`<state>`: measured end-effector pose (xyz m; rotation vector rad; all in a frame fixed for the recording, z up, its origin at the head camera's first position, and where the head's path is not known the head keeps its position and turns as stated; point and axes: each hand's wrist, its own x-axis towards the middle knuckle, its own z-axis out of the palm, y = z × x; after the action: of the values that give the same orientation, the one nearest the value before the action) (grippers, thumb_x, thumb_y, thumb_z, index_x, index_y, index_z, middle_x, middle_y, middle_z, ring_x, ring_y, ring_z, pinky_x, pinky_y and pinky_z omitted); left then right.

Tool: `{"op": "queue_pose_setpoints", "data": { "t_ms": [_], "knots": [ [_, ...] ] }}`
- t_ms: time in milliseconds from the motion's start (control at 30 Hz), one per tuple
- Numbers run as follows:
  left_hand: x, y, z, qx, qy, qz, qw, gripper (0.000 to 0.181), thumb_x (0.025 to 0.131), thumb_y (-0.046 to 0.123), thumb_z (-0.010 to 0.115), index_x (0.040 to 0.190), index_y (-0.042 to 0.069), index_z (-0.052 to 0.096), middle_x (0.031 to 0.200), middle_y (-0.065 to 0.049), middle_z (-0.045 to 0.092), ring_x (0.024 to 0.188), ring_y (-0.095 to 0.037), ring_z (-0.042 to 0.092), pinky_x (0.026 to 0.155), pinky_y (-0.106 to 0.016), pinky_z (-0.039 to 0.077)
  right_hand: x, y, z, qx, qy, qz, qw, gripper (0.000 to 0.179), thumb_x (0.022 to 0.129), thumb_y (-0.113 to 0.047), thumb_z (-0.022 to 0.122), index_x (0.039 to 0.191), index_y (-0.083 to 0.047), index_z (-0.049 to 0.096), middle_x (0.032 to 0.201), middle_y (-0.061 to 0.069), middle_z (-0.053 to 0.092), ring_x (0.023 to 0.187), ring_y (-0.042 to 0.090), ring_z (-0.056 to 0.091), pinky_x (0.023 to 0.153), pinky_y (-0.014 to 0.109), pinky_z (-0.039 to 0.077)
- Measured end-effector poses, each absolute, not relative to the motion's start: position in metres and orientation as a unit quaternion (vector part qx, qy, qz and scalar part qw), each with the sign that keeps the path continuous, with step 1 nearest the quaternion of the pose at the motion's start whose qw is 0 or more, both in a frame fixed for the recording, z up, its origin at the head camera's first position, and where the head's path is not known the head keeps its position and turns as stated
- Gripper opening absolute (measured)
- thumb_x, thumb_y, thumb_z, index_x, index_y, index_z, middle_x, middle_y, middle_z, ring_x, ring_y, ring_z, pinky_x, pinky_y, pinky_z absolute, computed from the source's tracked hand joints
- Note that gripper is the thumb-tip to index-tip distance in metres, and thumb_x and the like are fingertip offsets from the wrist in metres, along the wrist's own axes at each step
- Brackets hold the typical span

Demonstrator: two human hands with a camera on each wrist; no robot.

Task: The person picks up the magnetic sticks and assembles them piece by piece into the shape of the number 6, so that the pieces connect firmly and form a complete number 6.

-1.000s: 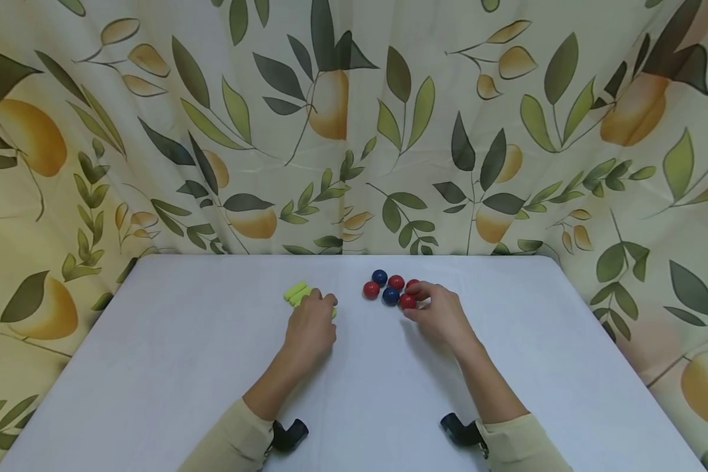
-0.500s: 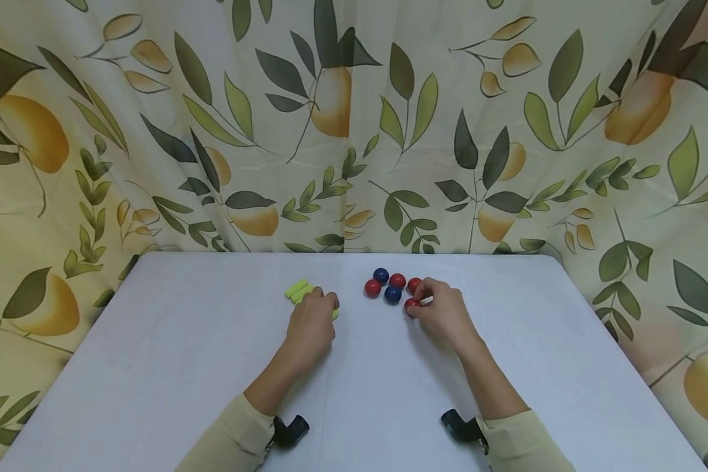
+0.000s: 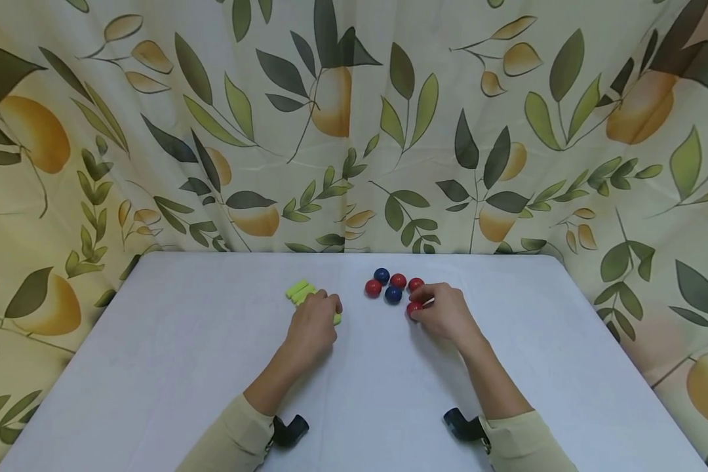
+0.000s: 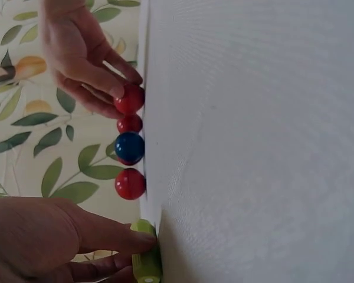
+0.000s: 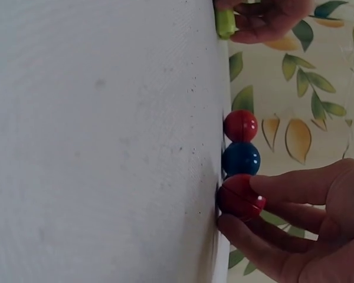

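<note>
My right hand [image 3: 445, 313] pinches a glossy red ball [image 3: 413, 310] between thumb and fingers, at the near right of a loose cluster. The ball sits low at the tabletop in the right wrist view, and a seam line crosses it. Around it are two dark blue balls [image 3: 393, 295] and several other red balls [image 3: 373, 288]. Over on the left, my left hand [image 3: 313, 326] holds a short lime-green stick [image 4: 145, 263], its thumb along one side and fingers behind. More lime-green sticks [image 3: 297, 289] lie side by side just beyond that hand, which partly hides them.
A white-covered table [image 3: 183, 341] fills the lower view, its far edge close behind the balls and sticks. Behind it hangs a curtain [image 3: 425, 144] with leaf and fruit prints. Dark wrist cameras [image 3: 291, 431] sit by both sleeve cuffs.
My right hand has drawn the red ball slightly toward me, apart from the blue ball beside it. The left hand stays at the green sticks almost unmoved.
</note>
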<state>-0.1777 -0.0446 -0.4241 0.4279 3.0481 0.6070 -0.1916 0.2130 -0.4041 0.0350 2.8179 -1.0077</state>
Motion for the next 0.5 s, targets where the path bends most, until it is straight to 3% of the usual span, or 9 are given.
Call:
{"op": "queue_pose_setpoints", "data": {
  "t_ms": [167, 300, 500],
  "knots": [
    [-0.1777, -0.0418, -0.4188, 0.137, 0.967, 0.213, 0.025, 0.031, 0.081, -0.008, 0.076, 0.108, 0.007, 0.076, 0.103, -0.009, 0.066, 0.096, -0.025, 0.06, 0.079, -0.036, 0.055, -0.1915, 0.214, -0.4013, 0.01, 0.938, -0.337, 0.074, 0.027, 0.09, -0.009, 0.076, 0.117, -0.005, 0.076, 0.111, 0.014, 0.073, 0.101, 0.03, 0.067, 0.082, 0.037, 0.059],
    [-0.1753, -0.0403, -0.4151, 0.148, 0.961, 0.228, 0.041, 0.033, 0.081, -0.009, 0.075, 0.109, 0.009, 0.076, 0.102, -0.006, 0.066, 0.088, -0.018, 0.058, 0.073, -0.03, 0.053, -0.1915, 0.2145, -0.4024, 0.003, 0.936, -0.343, 0.074, 0.027, 0.089, -0.009, 0.077, 0.116, -0.004, 0.076, 0.109, 0.014, 0.074, 0.099, 0.028, 0.069, 0.082, 0.037, 0.059],
    [-0.1755, -0.0342, -0.4159, 0.16, 0.956, 0.236, 0.065, 0.032, 0.085, -0.009, 0.07, 0.108, 0.012, 0.078, 0.098, -0.003, 0.065, 0.084, -0.015, 0.059, 0.071, -0.031, 0.054, -0.1904, 0.2175, -0.4043, 0.007, 0.935, -0.348, 0.074, 0.026, 0.088, -0.008, 0.077, 0.114, -0.004, 0.077, 0.108, 0.013, 0.074, 0.097, 0.026, 0.069, 0.081, 0.036, 0.06]
  ]
}}
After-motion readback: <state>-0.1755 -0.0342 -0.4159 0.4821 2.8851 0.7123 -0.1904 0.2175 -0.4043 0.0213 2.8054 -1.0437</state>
